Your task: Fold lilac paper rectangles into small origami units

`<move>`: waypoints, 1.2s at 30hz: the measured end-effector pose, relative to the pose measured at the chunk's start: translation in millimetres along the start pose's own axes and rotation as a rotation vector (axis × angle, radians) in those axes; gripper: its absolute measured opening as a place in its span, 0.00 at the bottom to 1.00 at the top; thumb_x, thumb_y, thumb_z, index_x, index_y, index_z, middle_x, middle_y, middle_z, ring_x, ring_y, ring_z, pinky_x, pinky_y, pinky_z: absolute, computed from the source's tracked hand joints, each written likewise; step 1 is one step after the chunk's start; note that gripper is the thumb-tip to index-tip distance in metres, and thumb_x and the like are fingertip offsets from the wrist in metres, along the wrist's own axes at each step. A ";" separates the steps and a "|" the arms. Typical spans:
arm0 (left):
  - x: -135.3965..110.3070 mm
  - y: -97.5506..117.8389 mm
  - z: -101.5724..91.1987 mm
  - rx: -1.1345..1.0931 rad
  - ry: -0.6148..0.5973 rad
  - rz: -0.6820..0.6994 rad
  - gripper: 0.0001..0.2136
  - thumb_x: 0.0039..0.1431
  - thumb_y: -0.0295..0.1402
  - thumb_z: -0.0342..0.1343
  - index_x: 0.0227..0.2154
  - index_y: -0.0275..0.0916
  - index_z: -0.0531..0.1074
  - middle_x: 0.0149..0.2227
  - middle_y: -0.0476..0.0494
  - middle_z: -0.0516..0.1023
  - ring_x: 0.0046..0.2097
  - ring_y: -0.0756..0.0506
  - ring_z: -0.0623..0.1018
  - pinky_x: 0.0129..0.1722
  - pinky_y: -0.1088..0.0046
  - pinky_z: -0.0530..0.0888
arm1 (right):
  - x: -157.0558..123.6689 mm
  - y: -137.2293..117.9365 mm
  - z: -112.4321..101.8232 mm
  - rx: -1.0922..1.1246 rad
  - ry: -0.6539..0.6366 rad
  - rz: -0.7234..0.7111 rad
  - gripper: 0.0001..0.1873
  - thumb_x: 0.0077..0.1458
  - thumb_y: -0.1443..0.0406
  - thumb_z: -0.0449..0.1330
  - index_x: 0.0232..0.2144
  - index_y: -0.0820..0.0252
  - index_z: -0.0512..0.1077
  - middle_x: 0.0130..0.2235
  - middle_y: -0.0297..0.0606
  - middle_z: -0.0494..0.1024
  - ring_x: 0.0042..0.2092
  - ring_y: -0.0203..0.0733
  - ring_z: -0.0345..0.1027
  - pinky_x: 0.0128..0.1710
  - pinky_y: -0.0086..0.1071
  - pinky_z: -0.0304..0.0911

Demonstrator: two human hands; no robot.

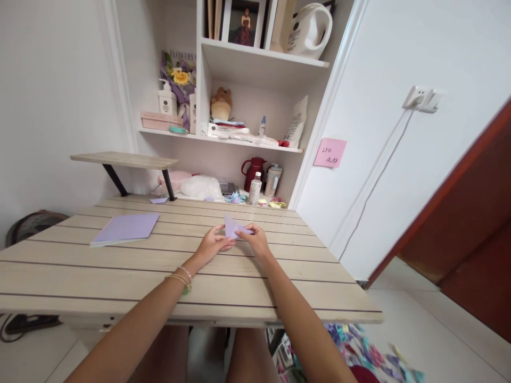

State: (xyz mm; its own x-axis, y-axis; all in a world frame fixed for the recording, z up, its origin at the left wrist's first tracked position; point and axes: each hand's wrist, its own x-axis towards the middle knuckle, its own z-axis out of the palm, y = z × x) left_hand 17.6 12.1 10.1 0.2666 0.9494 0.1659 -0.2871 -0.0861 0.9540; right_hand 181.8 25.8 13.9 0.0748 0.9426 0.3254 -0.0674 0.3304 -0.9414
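A small folded piece of lilac paper (pixel 231 227) is held just above the wooden table (pixel 120 276), near its middle. My left hand (pixel 213 244) pinches the paper's lower left edge. My right hand (pixel 255 240) grips its right side, fingers closed over the fold. A stack of lilac paper sheets (pixel 125 229) lies flat on the table to the left, well apart from both hands.
A low wooden riser shelf (pixel 123 159) stands at the table's back left. Behind it are a red jug (pixel 253 171), a small bottle (pixel 254 189) and paper scraps (pixel 235 198). Wall shelves rise above. Coloured paper pieces (pixel 359 351) litter the floor on the right.
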 end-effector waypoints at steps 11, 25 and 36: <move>-0.2 -0.4 -2.3 0.072 -0.029 -0.117 0.13 0.42 0.31 0.64 0.31 0.29 0.72 0.31 0.34 0.79 0.33 0.43 0.79 0.35 0.70 0.76 | -3.1 0.1 1.9 0.031 -0.018 0.012 0.27 0.29 0.62 0.68 0.32 0.58 0.61 0.22 0.30 0.72 0.25 0.38 0.67 0.25 0.29 0.60; 0.2 -2.4 -2.4 0.077 -0.007 -0.106 0.13 0.42 0.32 0.64 0.31 0.29 0.72 0.29 0.34 0.79 0.32 0.43 0.79 0.34 0.70 0.76 | -0.8 2.2 6.0 0.100 0.006 0.076 0.34 0.27 0.62 0.70 0.40 0.61 0.63 0.22 0.32 0.74 0.25 0.40 0.70 0.28 0.31 0.64; 2.7 -6.1 -2.9 0.101 0.028 0.011 0.13 0.43 0.34 0.62 0.31 0.30 0.72 0.27 0.38 0.79 0.28 0.47 0.78 0.31 0.72 0.75 | -4.5 10.3 10.9 0.156 -0.063 0.145 0.37 0.24 0.64 0.71 0.41 0.62 0.65 0.18 0.27 0.72 0.23 0.38 0.69 0.27 0.32 0.66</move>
State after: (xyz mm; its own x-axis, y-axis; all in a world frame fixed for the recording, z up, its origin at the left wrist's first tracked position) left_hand 17.4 16.1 4.0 0.2379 0.9561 0.1711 -0.1957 -0.1254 0.9726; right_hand 169.9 25.4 3.7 -0.0086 0.9803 0.1974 -0.2265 0.1903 -0.9552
